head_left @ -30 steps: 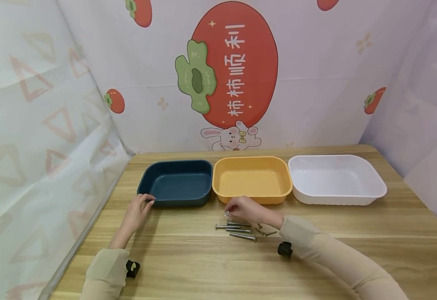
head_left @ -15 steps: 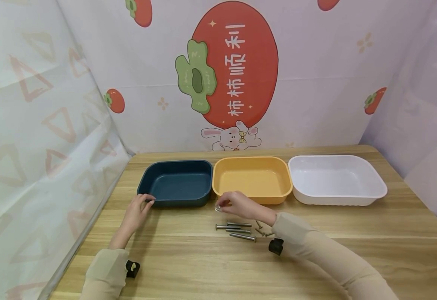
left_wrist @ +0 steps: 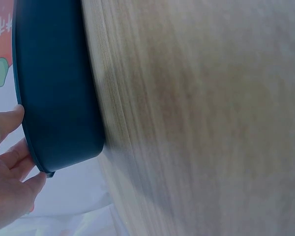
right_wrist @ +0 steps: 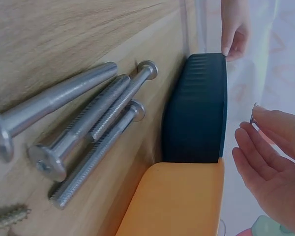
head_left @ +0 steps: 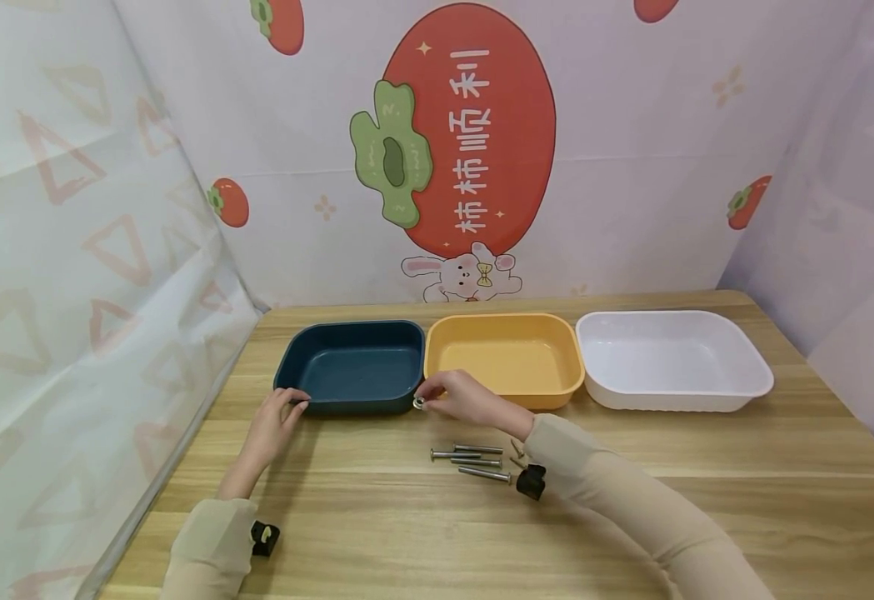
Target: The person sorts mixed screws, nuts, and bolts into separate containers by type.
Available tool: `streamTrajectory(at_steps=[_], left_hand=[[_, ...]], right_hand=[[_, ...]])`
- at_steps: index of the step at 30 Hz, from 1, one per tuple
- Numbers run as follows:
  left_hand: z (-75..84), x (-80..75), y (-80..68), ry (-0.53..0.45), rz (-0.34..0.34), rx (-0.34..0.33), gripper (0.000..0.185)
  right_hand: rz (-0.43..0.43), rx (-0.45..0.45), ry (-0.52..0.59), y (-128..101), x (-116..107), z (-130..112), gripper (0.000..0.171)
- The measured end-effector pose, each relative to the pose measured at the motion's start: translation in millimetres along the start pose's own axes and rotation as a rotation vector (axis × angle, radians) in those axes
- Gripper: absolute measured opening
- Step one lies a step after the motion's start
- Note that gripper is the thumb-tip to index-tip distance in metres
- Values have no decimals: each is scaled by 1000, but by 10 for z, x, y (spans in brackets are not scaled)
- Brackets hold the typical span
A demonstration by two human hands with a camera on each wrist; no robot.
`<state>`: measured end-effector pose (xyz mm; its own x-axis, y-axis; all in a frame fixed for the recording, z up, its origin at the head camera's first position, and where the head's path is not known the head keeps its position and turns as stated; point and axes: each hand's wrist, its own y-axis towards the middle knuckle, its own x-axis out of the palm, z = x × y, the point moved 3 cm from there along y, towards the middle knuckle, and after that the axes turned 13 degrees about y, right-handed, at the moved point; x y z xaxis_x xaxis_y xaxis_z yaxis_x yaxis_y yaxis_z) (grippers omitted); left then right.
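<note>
My left hand (head_left: 275, 425) pinches the rim of the dark blue tray (head_left: 365, 407) at its near left corner. In the left wrist view, thumb and fingers lie on both sides of that tray's edge. My right hand (head_left: 470, 398) pinches a small silver washer (head_left: 418, 403) between thumb and fingertips, close to where the blue and yellow trays meet. Only the thin edge of the washer (right_wrist: 253, 114) shows in the right wrist view. Below the right hand, several long metal bolts (head_left: 484, 474) lie together on the wooden table, their round heads pointing different ways.
The yellow tray (head_left: 549, 402) stands in the middle of the row, beside the white tray (head_left: 676, 401) on the right. Small screws (head_left: 516, 449) lie right of the bolts, partly hidden by the right sleeve. A patterned cloth (head_left: 631, 217) hangs behind the table.
My right hand has moved left and away from me with the washer, from above the bolts to the blue tray's near right corner. The left hand stays at the rim.
</note>
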<state>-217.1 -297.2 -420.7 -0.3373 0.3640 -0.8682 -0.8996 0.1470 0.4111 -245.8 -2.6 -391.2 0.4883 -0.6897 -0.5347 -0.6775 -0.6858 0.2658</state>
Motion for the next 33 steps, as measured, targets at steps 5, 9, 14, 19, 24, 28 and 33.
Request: streamTrajectory(at_steps=[5,9,14,19,24,28,33], left_hand=[[2,-1,3,2,2,-3,9],[3,-5,3,5,7,-2,9],[-1,-3,8,8,4,0,9],[-10,4,8,8,-18,-14,10],[-9,9,5,9,-22,-13,10],[-12,14,5,17,-1,1,9],[-7,11,8,24,33,25,8]], right_hand=[[9,29,14,82,29,16,15],[28,41,17,142,44,24,14],[46,69,20,212,60,29,14],[50,70,25,274,85,27,15],[52,87,34,316,122,30,15],[55,100,32,346,156,36,16],[69,111,36,387,194,51,16]])
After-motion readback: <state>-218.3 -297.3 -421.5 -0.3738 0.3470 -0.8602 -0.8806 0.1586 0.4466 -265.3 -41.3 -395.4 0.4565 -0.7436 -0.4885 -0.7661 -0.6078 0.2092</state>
